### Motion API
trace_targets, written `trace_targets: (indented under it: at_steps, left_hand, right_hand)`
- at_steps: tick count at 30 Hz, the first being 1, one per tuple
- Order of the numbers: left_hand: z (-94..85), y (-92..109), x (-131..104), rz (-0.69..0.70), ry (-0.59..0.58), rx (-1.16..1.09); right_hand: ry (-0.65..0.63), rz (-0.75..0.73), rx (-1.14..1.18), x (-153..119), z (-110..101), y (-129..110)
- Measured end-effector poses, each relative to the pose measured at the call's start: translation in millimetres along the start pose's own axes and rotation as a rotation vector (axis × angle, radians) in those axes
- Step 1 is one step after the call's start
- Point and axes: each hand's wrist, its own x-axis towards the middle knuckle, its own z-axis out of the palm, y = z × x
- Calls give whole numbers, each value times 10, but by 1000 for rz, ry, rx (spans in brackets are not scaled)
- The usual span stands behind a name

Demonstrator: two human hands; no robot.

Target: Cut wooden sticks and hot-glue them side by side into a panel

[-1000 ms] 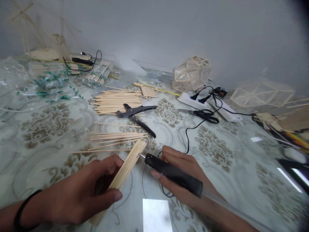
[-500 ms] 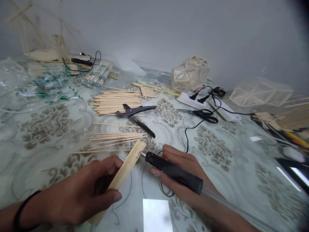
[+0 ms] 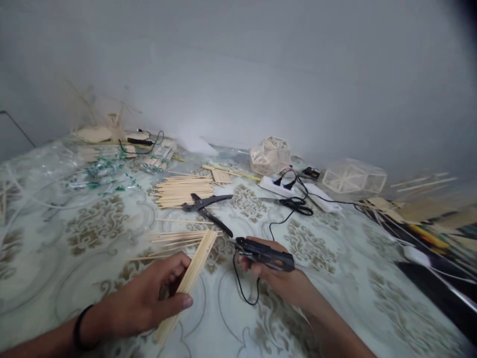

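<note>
My left hand is closed on a bundle of thin wooden sticks, joined side by side and tilted up to the right, with a small shiny spot near its upper end. In my right hand is a black hot glue gun, with a clear glue stick trailing from its back. The gun's nozzle points left and stands a little apart from the bundle. Several loose sticks lie on the table just beyond the bundle, and black-handled cutters rest behind them.
A dense row of sticks lies behind the cutters. Scissors sit near a white power strip with black cords. Stick-framed models stand at the back. Plastic packaging is on the left; stacked pieces are on the right.
The glue gun's nozzle has drawn away from the bundle to the right, and the gun has rolled in my right hand. My left hand keeps its hold. The camera view has tilted up.
</note>
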Motion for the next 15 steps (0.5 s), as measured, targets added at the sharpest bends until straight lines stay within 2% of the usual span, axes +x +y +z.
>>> trace_targets:
  at_steps: [7,11,15]
  left_hand:
    - [-41,43,8,48,77,9]
    - [-37,21,-1,50,103,19]
    - [11,-6,19,27,131,20]
  right_hand:
    - [-54,88,94,127,71,-238]
    - [-43,104,216,218,222,-164]
    - [-32,169,276,171,322,-36]
